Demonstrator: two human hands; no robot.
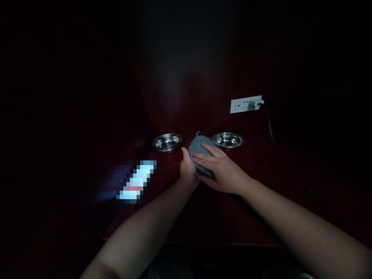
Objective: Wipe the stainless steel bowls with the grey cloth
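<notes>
A grey cloth (201, 144) with a stitched edge is between my two hands above the dark red tabletop (232, 217). My left hand (188, 167) grips it from the left and below, thumb raised along its edge, the other fingers hidden. Across the top of the cloth lies my right hand (222, 167), its fingers stretched out and slightly apart. Whether anything is inside or under the cloth cannot be seen. Just beyond the hands, a shiny metal dish (167, 142) is on the left and another metal dish (228, 140) on the right.
A lit, blurred-out screen (138, 181) stands at the left, with a thin cable below it. On the back panel is a white power socket (246, 104) holding a plug (255, 103). A dark cable (270, 128) runs down at the right. The surroundings are very dark.
</notes>
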